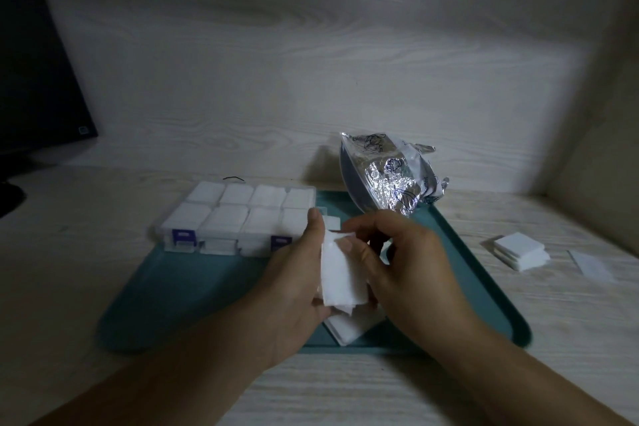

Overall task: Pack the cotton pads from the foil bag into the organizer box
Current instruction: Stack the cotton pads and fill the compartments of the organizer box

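While squaring a stack of cotton pads point(342, 270) above the teal tray point(193, 290): left hand point(294, 284) curled round it, right hand point(401, 259) pinching its top edge, seemingly to peel some off. Organizer box point(238, 218) just beyond, compartments apparently full; foil bag point(387, 176) propped behind; spare pads point(518, 251) on the counter point(553, 304).

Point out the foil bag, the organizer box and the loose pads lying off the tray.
foil bag point(387, 180): head view, crinkled silver front.
organizer box point(238, 214): head view, filled compartments.
loose pads point(518, 249): head view, top pad.
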